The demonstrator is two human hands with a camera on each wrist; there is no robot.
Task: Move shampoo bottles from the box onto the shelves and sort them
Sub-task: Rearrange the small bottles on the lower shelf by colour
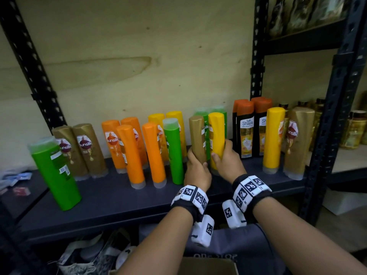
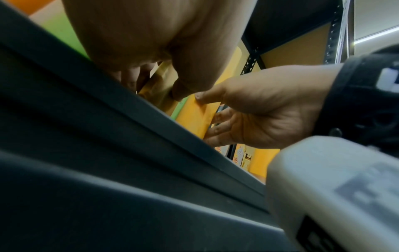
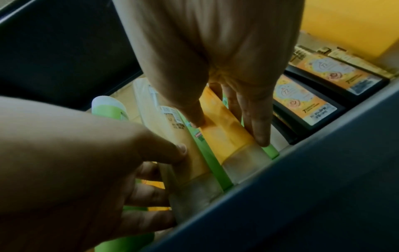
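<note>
Both wrists reach over the shelf (image 1: 111,197) edge: left hand (image 1: 196,172) grasps the upright gold bottle (image 1: 197,135), right hand (image 1: 226,159) grasps the yellow bottle (image 1: 216,133) just beside it.

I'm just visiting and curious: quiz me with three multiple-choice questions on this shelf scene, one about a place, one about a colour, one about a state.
1. Where do the two black bottles stand?
A. right of the held bottles
B. at the shelf's far left
C. in the cardboard box

2. What colour is the bottle in the right hand?
A. green
B. yellow
C. black

3. What is the left hand doing?
A. hanging idle
B. pressing flat on the shelf
C. gripping a gold bottle

Answers: 1 A, they stand just right of the yellow bottle. 2 B, its fingers wrap a yellow body. 3 C, thumb and fingers curl round the gold bottle's lower part.
</note>
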